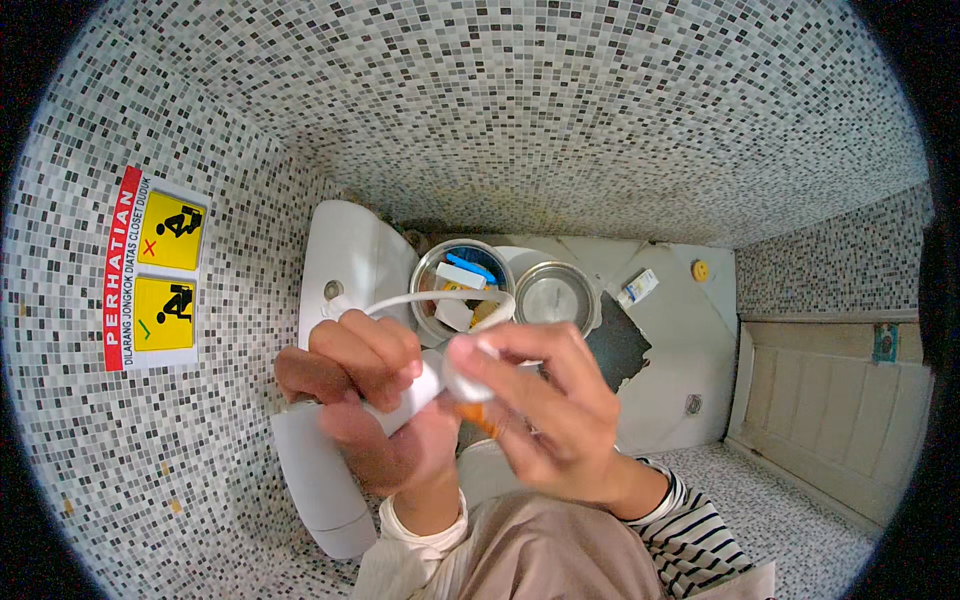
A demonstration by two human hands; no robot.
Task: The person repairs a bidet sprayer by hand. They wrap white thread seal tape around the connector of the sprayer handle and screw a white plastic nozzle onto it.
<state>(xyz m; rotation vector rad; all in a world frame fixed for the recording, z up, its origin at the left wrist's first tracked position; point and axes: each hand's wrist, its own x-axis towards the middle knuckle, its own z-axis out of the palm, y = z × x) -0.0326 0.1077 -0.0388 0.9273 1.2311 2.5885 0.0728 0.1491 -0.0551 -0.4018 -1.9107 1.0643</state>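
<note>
Both my hands are raised in front of me, close together and slightly blurred. My left hand is closed round a white cylindrical piece, its end pointing toward my right hand. My right hand pinches a white rounded piece between thumb and fingers. Something orange shows below that piece, against the right fingers. I cannot tell whether the two white pieces touch or are joined. Just beyond the hands arches a white hose-like strip; its ends are hidden behind my fingers.
A white toilet cistern stands at the left, under a wall sign. Beyond my hands are a steel bowl holding boxes and a blue item, and another steel bowl. Further right are a small white carton, yellow round thing and door.
</note>
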